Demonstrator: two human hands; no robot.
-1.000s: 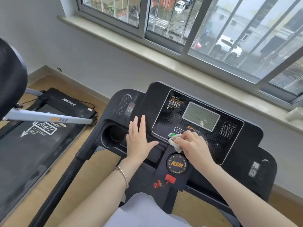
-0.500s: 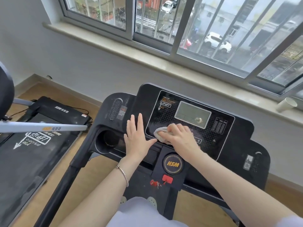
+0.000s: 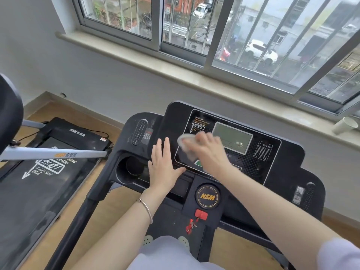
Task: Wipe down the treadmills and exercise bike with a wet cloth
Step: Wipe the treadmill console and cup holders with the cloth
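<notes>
While my right hand [image 3: 208, 151] rubs the cloth [image 3: 185, 145] at the panel's [image 3: 251, 168] top-left corner, fingers curled round it | left hand [image 3: 165, 166] flat by panel's left edge, fingers straight | risk, I judge: water seeps into display [image 3: 231, 137], or cloth presses green button [image 3: 198, 163].

Glossy black plastic console [image 3: 272, 152] (dusty); soft white cloth [image 3: 185, 143].

A white paper cup [image 3: 345, 124] lies tipped on the windowsill [image 3: 175, 70] below the window [image 3: 194, 26].
</notes>
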